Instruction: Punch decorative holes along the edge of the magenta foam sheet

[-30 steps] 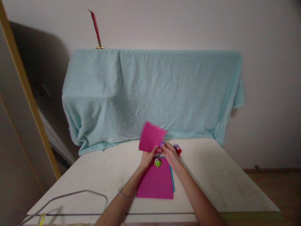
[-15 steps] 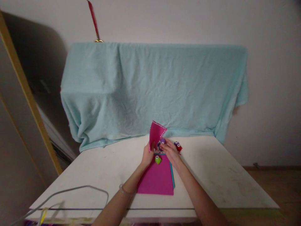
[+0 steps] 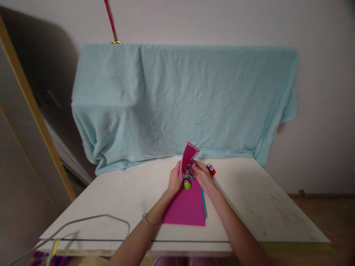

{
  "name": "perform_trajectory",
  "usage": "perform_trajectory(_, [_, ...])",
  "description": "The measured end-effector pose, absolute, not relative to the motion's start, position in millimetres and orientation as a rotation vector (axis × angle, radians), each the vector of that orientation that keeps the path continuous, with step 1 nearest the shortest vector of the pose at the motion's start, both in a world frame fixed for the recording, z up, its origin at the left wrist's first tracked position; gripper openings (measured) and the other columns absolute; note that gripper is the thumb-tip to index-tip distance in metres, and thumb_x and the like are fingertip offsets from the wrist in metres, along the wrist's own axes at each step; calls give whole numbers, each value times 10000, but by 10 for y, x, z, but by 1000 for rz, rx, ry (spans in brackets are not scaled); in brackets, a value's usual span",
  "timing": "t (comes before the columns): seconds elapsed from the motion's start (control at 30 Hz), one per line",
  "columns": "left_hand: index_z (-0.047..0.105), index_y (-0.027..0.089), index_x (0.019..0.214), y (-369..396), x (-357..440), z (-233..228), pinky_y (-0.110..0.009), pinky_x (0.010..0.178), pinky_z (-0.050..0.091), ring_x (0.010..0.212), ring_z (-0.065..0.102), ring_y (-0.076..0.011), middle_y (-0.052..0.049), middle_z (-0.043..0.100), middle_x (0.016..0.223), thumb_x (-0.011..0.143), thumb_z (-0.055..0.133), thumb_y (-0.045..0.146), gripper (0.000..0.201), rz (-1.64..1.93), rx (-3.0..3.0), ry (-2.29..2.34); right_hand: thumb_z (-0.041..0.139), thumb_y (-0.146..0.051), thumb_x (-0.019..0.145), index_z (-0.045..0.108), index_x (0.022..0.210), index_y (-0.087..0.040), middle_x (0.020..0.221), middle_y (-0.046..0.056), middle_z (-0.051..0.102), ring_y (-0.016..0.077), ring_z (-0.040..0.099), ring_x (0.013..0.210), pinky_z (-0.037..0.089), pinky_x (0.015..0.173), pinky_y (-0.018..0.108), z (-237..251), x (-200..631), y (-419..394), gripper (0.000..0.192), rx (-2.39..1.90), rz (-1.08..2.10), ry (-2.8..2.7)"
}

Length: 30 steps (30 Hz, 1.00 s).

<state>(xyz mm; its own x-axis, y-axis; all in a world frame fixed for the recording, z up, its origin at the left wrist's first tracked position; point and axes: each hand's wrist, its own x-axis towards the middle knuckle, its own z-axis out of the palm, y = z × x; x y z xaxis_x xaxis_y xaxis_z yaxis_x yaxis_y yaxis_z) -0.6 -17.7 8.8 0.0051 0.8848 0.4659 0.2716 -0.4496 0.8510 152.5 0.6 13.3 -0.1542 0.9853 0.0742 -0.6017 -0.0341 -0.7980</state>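
My left hand (image 3: 174, 181) holds a small magenta sheet (image 3: 189, 155) upright; its top edge has a row of punched holes. My right hand (image 3: 202, 176) presses a small purple punch (image 3: 192, 164) against that sheet's lower part. A green punch (image 3: 187, 184) lies on a stack of magenta sheets (image 3: 185, 207) flat on the white table (image 3: 116, 199), with a blue sheet (image 3: 204, 207) showing at the stack's right edge. A red and purple punch (image 3: 211, 170) sits just right of my right hand.
A light blue cloth (image 3: 180, 99) drapes over something bulky at the table's far side. A grey cable (image 3: 91, 221) loops over the near left corner. A red ribbon (image 3: 110, 18) sticks up behind the cloth. A wooden frame (image 3: 30, 107) stands left.
The held magenta sheet has turned from facing me to nearly edge-on. My view has shifted slightly; both hands stay at the same spot above the stack.
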Motion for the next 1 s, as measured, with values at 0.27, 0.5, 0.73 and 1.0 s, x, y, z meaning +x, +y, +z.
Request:
perform_trajectory(0.27, [606, 152, 1198, -149, -8, 47, -284, 813, 469, 882, 643, -201, -102, 713, 1046, 969, 467, 424, 382, 1420, 1790, 1198, 908, -300, 635, 752, 985, -228, 949, 13, 737, 134, 651, 754, 531, 702, 261, 149, 1535, -5, 390, -638, 1546, -838])
perform_trajectory(0.5, [620, 164, 1178, -160, -10, 55, -273, 816, 472, 873, 633, -199, -68, 710, 1005, 960, 474, 421, 367, 1365, 1811, 1184, 917, -316, 606, 751, 927, -228, 936, 3, 733, 120, 632, 705, 514, 674, 256, 137, 1513, 1, 372, -678, 1534, -814])
perform_trajectory(0.73, [655, 165, 1166, -162, 21, 72, -278, 812, 478, 870, 628, -200, -57, 713, 987, 966, 435, 491, 441, 1377, 1721, 1193, 886, -338, 660, 746, 936, -217, 963, 14, 719, 127, 604, 737, 480, 638, 239, 123, 1503, -10, 332, -668, 1511, -869])
perform_trajectory(1.0, [673, 154, 1096, -140, 20, 82, -300, 817, 486, 908, 626, -219, -75, 718, 982, 973, 404, 503, 458, 1335, 1664, 1222, 857, -341, 697, 732, 920, -218, 873, -5, 692, 122, 573, 686, 447, 622, 243, 141, 1490, -27, 283, -677, 1458, -961])
